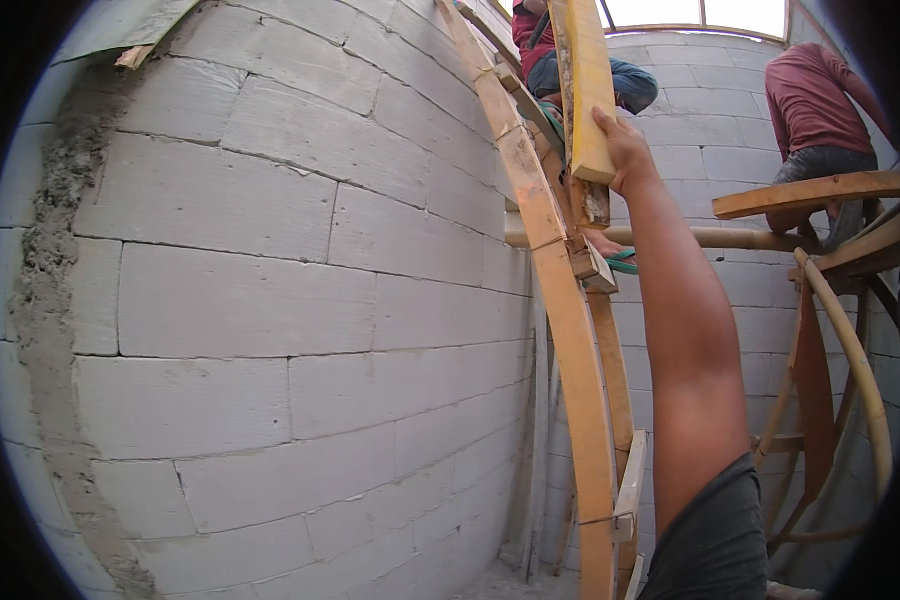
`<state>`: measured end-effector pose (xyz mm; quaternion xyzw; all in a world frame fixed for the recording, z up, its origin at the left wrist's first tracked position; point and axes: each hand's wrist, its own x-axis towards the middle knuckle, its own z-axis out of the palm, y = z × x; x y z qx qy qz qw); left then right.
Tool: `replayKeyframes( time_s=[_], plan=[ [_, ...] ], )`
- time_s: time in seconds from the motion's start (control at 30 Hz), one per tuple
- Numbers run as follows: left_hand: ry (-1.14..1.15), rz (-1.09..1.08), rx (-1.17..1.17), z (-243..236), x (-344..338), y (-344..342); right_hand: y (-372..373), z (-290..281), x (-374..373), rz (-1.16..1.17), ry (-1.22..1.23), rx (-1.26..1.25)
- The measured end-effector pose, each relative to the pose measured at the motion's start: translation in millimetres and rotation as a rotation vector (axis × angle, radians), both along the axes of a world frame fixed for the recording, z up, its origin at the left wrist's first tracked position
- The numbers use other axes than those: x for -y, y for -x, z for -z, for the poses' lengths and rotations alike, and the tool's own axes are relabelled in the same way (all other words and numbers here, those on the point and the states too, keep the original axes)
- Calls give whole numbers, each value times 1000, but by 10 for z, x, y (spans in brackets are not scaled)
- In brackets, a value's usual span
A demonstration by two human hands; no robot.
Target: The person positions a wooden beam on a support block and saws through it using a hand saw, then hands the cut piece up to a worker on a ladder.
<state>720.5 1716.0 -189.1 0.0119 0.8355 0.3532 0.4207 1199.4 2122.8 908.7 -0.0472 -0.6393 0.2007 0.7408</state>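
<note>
My right hand (pixel 622 148) is raised high, wrapped round the right edge of a yellow-faced wooden plank (pixel 588 85) near its lower end. The fingers behind the plank are hidden. A rougher, dirt-stained piece of wood (pixel 588 203) shows just below and behind that end. Close on the left leans a wooden ladder (pixel 545 250), with blocks and wire at its joints. Above, a person (pixel 543 70) in a red top and jeans sits or squats by the plank's upper part. My left hand is out of view.
A pale block wall (pixel 250 300) fills the left, with a rough mortar strip (pixel 60 260) along it. At right, another person (pixel 820 110) crouches on scaffolding of boards (pixel 810 193) and bamboo poles (pixel 855 360). A horizontal pole (pixel 710 238) crosses behind my forearm.
</note>
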Motion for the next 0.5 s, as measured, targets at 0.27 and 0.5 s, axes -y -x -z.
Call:
replayKeyframes(
  time_s=[0.27,0.5],
  plan=[
    [-1,46,13,11,-28,66,55,189,-108,91,-169,-58],
    [-9,129,27,67,-139,249,-605,1356,406,362,-154,53]
  ],
)
